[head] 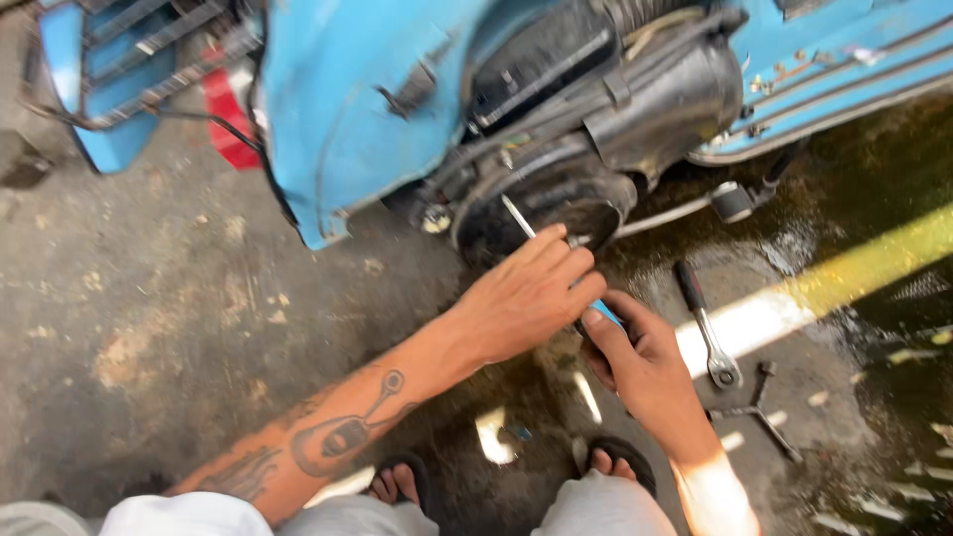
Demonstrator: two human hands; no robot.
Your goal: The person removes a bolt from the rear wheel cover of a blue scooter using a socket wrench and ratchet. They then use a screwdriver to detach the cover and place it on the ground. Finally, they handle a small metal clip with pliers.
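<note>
A blue scooter stands in front of me with its black engine housing exposed. My right hand grips the blue handle of a screwdriver. Its thin metal shaft points up and left toward the round black engine cover. My left hand, on a tattooed forearm, lies over the shaft with its fingers pinching and steadying it. The middle of the screwdriver is hidden under my left hand.
A ratchet wrench and a cross-shaped wrench lie on the wet concrete at the right, near a painted pale line. My sandalled feet are at the bottom. A red object sits behind the scooter.
</note>
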